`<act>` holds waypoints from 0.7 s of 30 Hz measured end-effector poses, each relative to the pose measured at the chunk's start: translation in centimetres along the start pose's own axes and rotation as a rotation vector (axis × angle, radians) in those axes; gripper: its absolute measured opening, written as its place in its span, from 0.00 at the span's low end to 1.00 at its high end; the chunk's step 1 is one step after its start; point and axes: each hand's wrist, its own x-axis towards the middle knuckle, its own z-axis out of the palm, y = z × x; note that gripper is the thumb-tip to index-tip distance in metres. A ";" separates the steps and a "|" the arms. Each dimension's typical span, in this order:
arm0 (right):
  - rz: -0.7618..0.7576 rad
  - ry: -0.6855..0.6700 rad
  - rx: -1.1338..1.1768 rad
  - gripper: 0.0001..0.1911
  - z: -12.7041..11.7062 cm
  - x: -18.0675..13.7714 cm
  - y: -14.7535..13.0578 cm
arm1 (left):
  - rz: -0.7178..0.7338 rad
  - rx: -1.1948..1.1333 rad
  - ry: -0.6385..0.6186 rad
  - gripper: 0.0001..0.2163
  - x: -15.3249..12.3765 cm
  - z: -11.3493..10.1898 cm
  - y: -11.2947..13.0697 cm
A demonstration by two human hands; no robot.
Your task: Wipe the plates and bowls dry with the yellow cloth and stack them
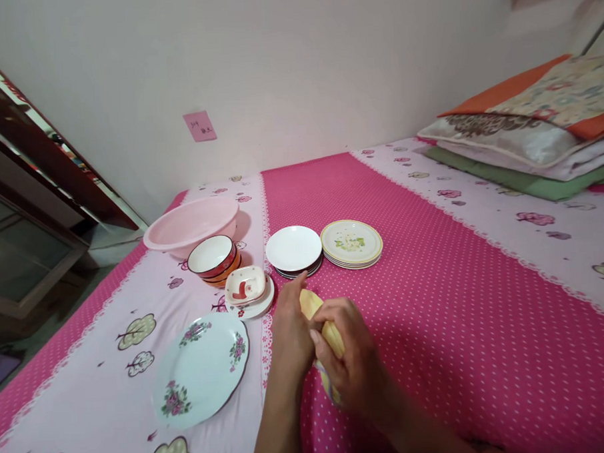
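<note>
A crumpled yellow cloth [333, 337] is bunched between my two hands, above the near part of the bed. My right hand [344, 341] is closed round it, its fingers curled over the top. Against the cloth's left side is my left hand [290, 327], with most of its fingers hidden from view. Just beyond my hands sit a stack of white plates [293, 247] and, beside it, a stack of yellow-rimmed plates [351, 241]. To the left of my left hand, a small square bowl [245, 285] rests on small white plates [261, 307].
A large floral plate [203, 368] lies at the left front. Stacked red and orange bowls [212, 257] stand before a pink basin [192, 224]. Folded pillows [528, 130] lie at the back right. Behind the pink bedspread [435, 287] rises a wall bearing a pink note [200, 126].
</note>
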 end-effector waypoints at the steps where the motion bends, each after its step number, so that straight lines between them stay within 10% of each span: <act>1: 0.012 0.005 -0.018 0.08 0.0 0.0 -0.1 | 0.036 0.007 -0.004 0.30 0.0 0.1 0.0; 13: 0.026 -0.017 -0.086 0.06 -0.2 0.0 -0.1 | 0.110 0.043 0.029 0.32 0.1 0.3 0.0; 21: -0.324 -0.082 0.036 0.16 0.9 -1.0 -3.1 | -0.196 -0.361 0.068 0.25 0.8 -0.2 0.2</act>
